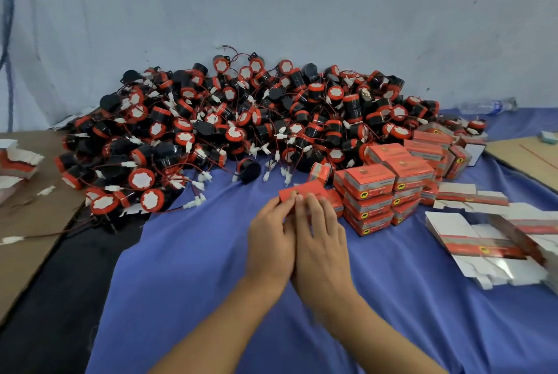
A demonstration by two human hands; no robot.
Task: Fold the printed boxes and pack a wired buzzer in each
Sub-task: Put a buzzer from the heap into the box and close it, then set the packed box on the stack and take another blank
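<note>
Item: one red printed box (pixel 303 190), held above the middle of the blue cloth (pixel 211 268), evidently at the closing stage. Left hand (pixel 271 241) and right hand (pixel 321 241) are pressed side by side, each grip clamped on the box's near edge with fingertips on top, apparently to tuck a flap; whether a buzzer is already inside cannot be told. Stock: a large heap of wired buzzers (pixel 241 120) along the far edge of the cloth against the wall, within forward reach. Finished goods: folded boxes (pixel 389 189) stacked in rows just right of the hands, probably so each completed one slides across without a stretch. Blanks: flat unfolded cartons (pixel 483 244) fanned at the right edge, beside the right hand for pickup. Sundry: brown cardboard (pixel 27 222) at the left edge, under the overflow of buzzers.
</note>
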